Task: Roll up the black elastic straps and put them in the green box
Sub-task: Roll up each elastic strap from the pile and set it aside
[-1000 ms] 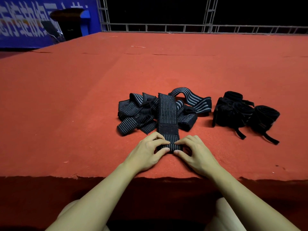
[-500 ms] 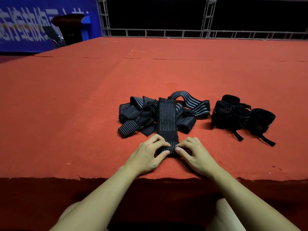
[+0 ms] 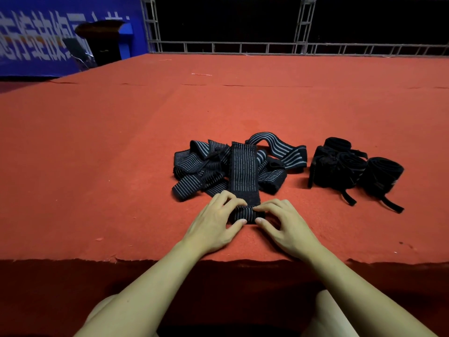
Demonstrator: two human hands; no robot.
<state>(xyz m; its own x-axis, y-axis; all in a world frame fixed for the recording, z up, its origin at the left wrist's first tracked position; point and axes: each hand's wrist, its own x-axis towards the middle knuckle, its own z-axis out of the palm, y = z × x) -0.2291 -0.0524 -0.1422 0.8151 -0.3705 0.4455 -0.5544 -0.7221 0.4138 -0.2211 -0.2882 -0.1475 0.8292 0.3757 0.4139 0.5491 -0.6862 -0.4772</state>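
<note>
We pinch the rolled near end of one strap (image 3: 243, 175) with both hands, left hand (image 3: 217, 223) and right hand (image 3: 285, 227) each closed on the small roll near the red carpet's (image 3: 97, 166) front edge. The strap's flat length runs away over the loose pile (image 3: 201, 166). Finished rolls (image 3: 352, 166) sit apart to the right.

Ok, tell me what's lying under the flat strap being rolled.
The strap being rolled lies across the pile of loose striped straps, which shows on both sides. Its near end is rolled between the left hand and right hand. Whatever is directly beneath is covered.
</note>
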